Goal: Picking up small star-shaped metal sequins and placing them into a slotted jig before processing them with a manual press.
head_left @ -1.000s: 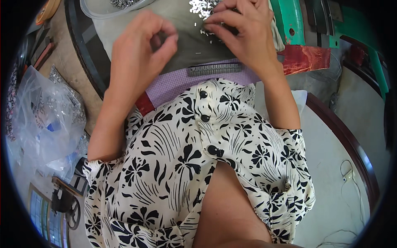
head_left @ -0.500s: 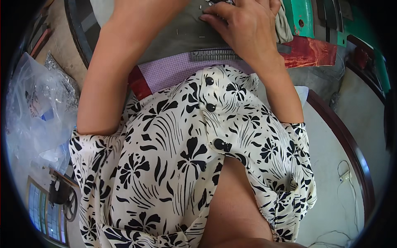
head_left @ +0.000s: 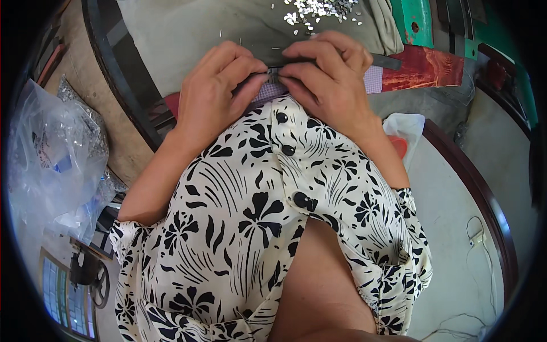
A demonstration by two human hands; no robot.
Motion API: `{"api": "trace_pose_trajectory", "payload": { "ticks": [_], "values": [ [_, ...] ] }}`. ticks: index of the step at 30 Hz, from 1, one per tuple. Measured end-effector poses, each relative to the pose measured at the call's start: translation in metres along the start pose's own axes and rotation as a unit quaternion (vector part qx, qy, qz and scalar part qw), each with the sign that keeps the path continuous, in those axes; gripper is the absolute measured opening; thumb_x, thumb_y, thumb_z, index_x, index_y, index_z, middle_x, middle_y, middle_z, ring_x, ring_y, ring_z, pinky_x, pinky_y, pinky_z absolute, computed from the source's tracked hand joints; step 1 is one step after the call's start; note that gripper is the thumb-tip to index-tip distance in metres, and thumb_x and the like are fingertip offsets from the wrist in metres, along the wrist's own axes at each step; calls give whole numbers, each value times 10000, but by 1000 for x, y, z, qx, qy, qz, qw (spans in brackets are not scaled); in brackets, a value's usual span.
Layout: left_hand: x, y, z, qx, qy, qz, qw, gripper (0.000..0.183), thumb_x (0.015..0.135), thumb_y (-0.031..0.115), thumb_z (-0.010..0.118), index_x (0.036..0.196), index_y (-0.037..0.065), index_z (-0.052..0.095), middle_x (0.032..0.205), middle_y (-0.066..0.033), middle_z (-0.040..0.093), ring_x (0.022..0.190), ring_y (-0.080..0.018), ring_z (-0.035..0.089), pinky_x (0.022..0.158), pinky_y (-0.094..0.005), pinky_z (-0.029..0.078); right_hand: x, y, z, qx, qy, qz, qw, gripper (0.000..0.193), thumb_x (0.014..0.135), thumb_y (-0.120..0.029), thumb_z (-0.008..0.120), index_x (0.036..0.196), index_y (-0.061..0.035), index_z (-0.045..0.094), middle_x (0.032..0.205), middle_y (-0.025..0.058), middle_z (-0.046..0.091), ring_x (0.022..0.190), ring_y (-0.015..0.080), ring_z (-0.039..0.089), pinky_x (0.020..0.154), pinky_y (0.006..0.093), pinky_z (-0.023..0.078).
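Observation:
Both my hands are drawn in close to my body at the near edge of the grey cloth. Between their fingertips shows part of a dark grey strip made of a row of small segments; my fingers hide the rest. My left hand is closed, thumb and forefinger together at the strip's left side. Facing it, my right hand has its fingers curled and thumb bent in at the strip. Whatever either pinch holds is too small to name. Beyond the right hand lies a heap of small silvery pieces.
A grey cloth covers the work surface, with a few thin slivers on it. Lilac checked cloth and a red patterned sheet edge it. Clear plastic bags are at left; a green metal part stands at far right.
Both hands have come back from the far side toward my body and met at the segmented strip. The silvery heap has come into view, and the strip is now mostly covered.

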State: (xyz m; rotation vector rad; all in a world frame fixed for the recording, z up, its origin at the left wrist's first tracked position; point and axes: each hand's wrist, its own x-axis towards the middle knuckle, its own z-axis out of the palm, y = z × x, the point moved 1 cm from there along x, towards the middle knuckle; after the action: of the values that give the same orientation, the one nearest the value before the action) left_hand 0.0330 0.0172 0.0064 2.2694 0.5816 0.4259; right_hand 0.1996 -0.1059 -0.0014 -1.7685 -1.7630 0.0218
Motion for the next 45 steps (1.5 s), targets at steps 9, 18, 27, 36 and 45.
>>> {"api": "trace_pose_trajectory", "payload": {
  "ticks": [9,18,27,36,45],
  "values": [
    [-2,-4,4,-2,3,32,999,148,778,63,773,905,78,698,913,-35,626,820,-250,629,690,-365,519,0,9,-7,5,23,32,999,150,714,-240,826,839,-191,757,1063,-88,664,1094,214,532,944,389,308],
    [-1,2,5,-3,12,21,1000,166,750,81,801,891,95,713,911,-7,630,794,-224,622,665,-349,516,30,50,22,175,269,-80,944,131,716,-109,816,796,-92,715,954,41,610,1028,295,529,877,455,330],
    [-1,4,3,-38,5,-37,999,131,764,61,777,865,93,699,916,-4,633,814,-223,646,667,-346,522,51,12,-31,23,-57,156,986,84,755,-101,780,816,-79,726,979,51,623,1058,292,525,919,448,318],
    [5,5,-6,-64,-28,-67,995,148,796,73,766,924,75,690,967,-33,636,841,-247,649,697,-339,531,52,5,-29,-45,-44,120,991,107,760,-117,768,842,-73,714,1014,44,622,1094,290,526,957,456,312],
    [66,-8,-12,104,35,53,993,196,850,34,729,1043,72,725,925,-43,656,746,-205,639,669,-285,510,49,-1,-20,-33,0,107,994,114,740,-108,754,838,-85,700,1004,26,626,1098,284,539,950,452,313]
  ]
}}
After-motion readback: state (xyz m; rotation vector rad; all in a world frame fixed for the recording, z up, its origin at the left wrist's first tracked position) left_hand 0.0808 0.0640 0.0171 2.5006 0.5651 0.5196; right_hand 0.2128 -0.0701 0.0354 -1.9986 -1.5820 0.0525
